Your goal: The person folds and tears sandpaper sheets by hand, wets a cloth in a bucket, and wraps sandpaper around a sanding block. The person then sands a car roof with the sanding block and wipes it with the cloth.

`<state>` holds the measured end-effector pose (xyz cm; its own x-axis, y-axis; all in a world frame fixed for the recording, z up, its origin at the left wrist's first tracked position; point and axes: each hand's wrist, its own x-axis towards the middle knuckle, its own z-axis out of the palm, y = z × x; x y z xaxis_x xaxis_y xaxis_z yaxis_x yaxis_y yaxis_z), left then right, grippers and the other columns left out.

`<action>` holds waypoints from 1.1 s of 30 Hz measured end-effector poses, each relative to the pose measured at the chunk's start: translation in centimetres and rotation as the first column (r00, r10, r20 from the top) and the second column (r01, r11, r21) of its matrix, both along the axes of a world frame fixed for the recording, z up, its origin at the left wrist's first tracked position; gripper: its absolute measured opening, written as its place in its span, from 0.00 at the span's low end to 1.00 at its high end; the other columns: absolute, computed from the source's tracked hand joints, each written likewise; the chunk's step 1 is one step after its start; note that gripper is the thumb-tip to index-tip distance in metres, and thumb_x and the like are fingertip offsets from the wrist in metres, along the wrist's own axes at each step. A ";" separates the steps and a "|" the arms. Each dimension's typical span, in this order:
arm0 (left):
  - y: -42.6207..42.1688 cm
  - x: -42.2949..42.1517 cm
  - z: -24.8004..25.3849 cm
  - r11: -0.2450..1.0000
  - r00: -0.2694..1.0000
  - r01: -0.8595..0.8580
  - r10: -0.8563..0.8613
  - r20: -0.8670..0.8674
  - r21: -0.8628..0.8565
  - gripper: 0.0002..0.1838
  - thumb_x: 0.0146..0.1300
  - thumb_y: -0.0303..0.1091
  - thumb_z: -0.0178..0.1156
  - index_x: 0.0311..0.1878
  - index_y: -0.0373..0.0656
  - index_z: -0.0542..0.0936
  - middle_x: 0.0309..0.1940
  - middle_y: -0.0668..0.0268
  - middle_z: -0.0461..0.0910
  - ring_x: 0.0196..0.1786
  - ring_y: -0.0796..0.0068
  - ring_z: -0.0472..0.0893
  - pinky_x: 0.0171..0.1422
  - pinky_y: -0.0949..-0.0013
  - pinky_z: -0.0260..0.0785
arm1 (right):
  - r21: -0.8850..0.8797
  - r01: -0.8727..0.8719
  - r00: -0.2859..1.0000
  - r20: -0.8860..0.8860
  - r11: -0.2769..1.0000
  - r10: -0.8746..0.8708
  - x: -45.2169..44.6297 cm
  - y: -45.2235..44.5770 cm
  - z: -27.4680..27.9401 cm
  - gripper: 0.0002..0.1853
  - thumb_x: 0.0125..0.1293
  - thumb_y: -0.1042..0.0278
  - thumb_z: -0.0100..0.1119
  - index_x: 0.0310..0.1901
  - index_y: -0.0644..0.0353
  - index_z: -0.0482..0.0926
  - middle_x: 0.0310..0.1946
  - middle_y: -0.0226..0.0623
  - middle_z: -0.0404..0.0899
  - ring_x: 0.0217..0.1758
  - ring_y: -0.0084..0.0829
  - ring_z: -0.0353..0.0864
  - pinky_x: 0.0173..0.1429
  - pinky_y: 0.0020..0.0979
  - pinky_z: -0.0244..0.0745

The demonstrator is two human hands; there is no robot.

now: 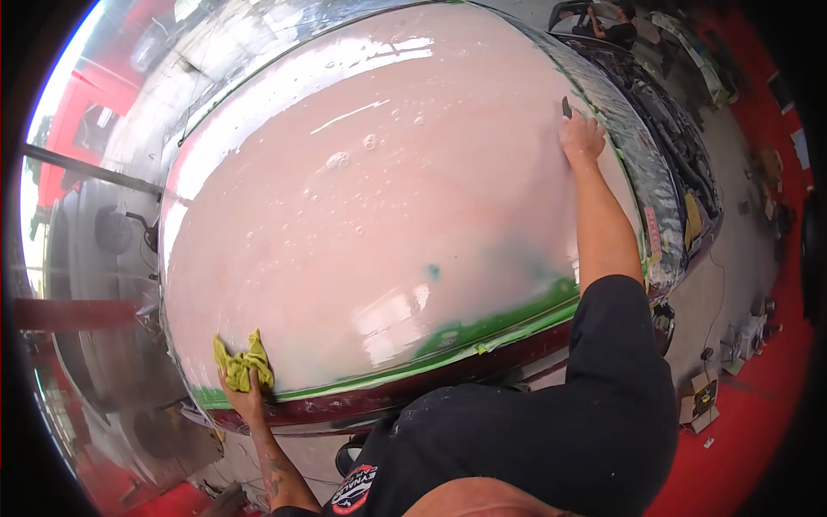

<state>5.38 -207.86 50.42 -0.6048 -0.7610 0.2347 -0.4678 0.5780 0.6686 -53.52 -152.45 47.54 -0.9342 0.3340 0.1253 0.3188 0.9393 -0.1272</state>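
Observation:
A wet car roof (345,224), coated in pale pinkish primer with water bubbles on it, fills the middle of the view. My left hand (244,398) is closed around a crumpled yellow cloth (243,360), which rests on the near left corner of the roof. Stretched out to the far right side, my right hand (584,138) presses on the roof near its edge. A small dark flat piece (566,108) sticks out from under its fingers; most of it is hidden. Green paint (500,323) shows along the near edge.
Masking film (633,146) covers the glass on the right. Maroon bodywork (388,395) runs just in front of my body. A grey car (95,233) stands to the left. Another person (616,30) is at the top right. An open cardboard box (699,403) lies on the floor.

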 end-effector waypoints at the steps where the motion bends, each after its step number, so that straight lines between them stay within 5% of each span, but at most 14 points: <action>1: -1.4 3.9 -3.4 0.993 0.998 -0.058 0.060 0.018 -0.107 0.38 0.60 0.36 0.72 0.69 0.33 0.65 0.67 0.47 0.69 0.69 0.56 0.70 0.72 0.56 0.63 | 0.004 -0.031 0.999 -0.025 1.000 0.031 -1.0 -3.2 0.1 0.20 0.71 0.51 0.51 0.61 0.42 0.79 0.61 0.43 0.75 0.65 0.49 0.70 0.64 0.47 0.69; 4: 0.6 3.2 -4.4 0.959 0.994 -0.088 0.100 0.033 -0.268 0.38 0.62 0.40 0.69 0.70 0.34 0.64 0.75 0.46 0.59 0.76 0.50 0.60 0.77 0.52 0.54 | -0.026 -0.431 0.888 -0.192 0.902 0.419 -1.9 -19.8 -0.7 0.19 0.73 0.57 0.43 0.58 0.45 0.81 0.62 0.44 0.75 0.66 0.46 0.69 0.67 0.45 0.64; 6: 1.4 2.2 -3.7 0.968 0.995 -0.096 0.096 -0.012 -0.231 0.37 0.62 0.39 0.69 0.69 0.34 0.65 0.75 0.47 0.58 0.76 0.50 0.60 0.77 0.52 0.55 | -0.103 -0.685 0.728 -0.062 0.721 0.683 3.3 -34.9 1.7 0.24 0.77 0.58 0.33 0.59 0.58 0.79 0.68 0.46 0.72 0.70 0.45 0.66 0.70 0.46 0.60; 9: 1.6 1.7 -2.9 0.977 0.994 -0.085 0.069 -0.088 -0.196 0.33 0.62 0.36 0.69 0.66 0.34 0.67 0.76 0.48 0.57 0.76 0.50 0.61 0.77 0.52 0.55 | -0.038 -0.893 0.449 -0.070 0.447 0.891 13.1 -51.5 2.0 0.20 0.74 0.64 0.42 0.60 0.54 0.78 0.58 0.41 0.79 0.61 0.40 0.70 0.58 0.43 0.65; 13: 1.2 1.9 -2.9 0.974 0.984 -0.176 0.176 -0.016 -0.145 0.33 0.60 0.37 0.70 0.65 0.34 0.68 0.76 0.52 0.60 0.76 0.50 0.62 0.76 0.53 0.56 | -0.049 -0.971 0.239 -0.069 0.236 0.969 14.0 -51.5 2.6 0.19 0.73 0.65 0.42 0.60 0.49 0.78 0.58 0.39 0.79 0.64 0.41 0.71 0.61 0.43 0.66; 15: 0.9 1.2 -1.9 0.936 0.964 -0.167 0.222 0.149 -0.311 0.34 0.60 0.38 0.71 0.64 0.34 0.69 0.76 0.53 0.61 0.75 0.49 0.63 0.76 0.53 0.57 | 0.014 -0.906 0.419 -0.093 0.422 0.903 8.0 -46.1 1.3 0.18 0.74 0.63 0.43 0.60 0.48 0.77 0.58 0.40 0.78 0.64 0.43 0.72 0.62 0.45 0.69; 17: 0.8 0.4 -1.7 0.967 0.982 -0.165 0.181 0.063 -0.195 0.33 0.62 0.39 0.70 0.64 0.33 0.69 0.75 0.52 0.61 0.75 0.49 0.63 0.76 0.52 0.56 | -0.032 -0.773 0.634 -0.043 0.633 0.772 1.8 -35.7 2.0 0.20 0.75 0.56 0.45 0.62 0.49 0.76 0.60 0.40 0.77 0.65 0.45 0.72 0.66 0.48 0.69; 19: 0.7 0.2 -2.0 0.982 0.995 -0.097 0.095 -0.021 -0.163 0.31 0.63 0.37 0.69 0.64 0.32 0.69 0.75 0.51 0.61 0.74 0.48 0.64 0.76 0.52 0.56 | 0.167 -0.550 0.792 -0.206 0.818 0.574 -2.9 -23.1 -0.4 0.22 0.73 0.50 0.48 0.64 0.46 0.75 0.59 0.42 0.78 0.63 0.49 0.73 0.64 0.49 0.71; 23: 1.1 -0.4 -1.6 0.969 0.996 -0.091 0.089 -0.020 -0.230 0.30 0.61 0.33 0.70 0.62 0.31 0.71 0.74 0.49 0.63 0.73 0.48 0.65 0.75 0.53 0.58 | 0.045 -0.046 0.998 0.035 0.998 0.044 -3.0 -6.3 1.3 0.25 0.71 0.48 0.49 0.67 0.41 0.72 0.62 0.47 0.76 0.66 0.54 0.72 0.67 0.52 0.70; 26: 1.6 -0.8 -0.8 0.970 0.994 -0.106 0.104 -0.024 -0.218 0.30 0.59 0.33 0.70 0.62 0.31 0.71 0.73 0.49 0.64 0.73 0.49 0.65 0.75 0.53 0.58 | 0.089 -0.048 0.999 0.025 0.995 0.046 -4.1 -10.9 0.8 0.25 0.71 0.48 0.50 0.67 0.39 0.72 0.63 0.47 0.75 0.67 0.53 0.71 0.67 0.51 0.70; 30: 1.0 -0.7 -1.3 0.973 0.996 -0.091 0.085 -0.039 -0.214 0.31 0.58 0.35 0.72 0.62 0.33 0.72 0.72 0.48 0.64 0.73 0.48 0.65 0.76 0.52 0.57 | 0.047 -0.516 0.846 -0.128 0.855 0.518 0.5 -33.7 0.8 0.20 0.72 0.58 0.44 0.61 0.44 0.77 0.60 0.44 0.75 0.65 0.46 0.69 0.64 0.47 0.67; 33: 0.8 -0.4 -1.5 0.972 0.996 -0.083 0.075 -0.043 -0.221 0.32 0.57 0.37 0.72 0.62 0.34 0.72 0.72 0.48 0.64 0.73 0.47 0.65 0.76 0.51 0.56 | -0.002 -0.807 0.588 -0.114 0.591 0.801 10.5 -49.4 1.8 0.20 0.74 0.64 0.39 0.61 0.56 0.76 0.60 0.44 0.77 0.64 0.41 0.70 0.62 0.43 0.66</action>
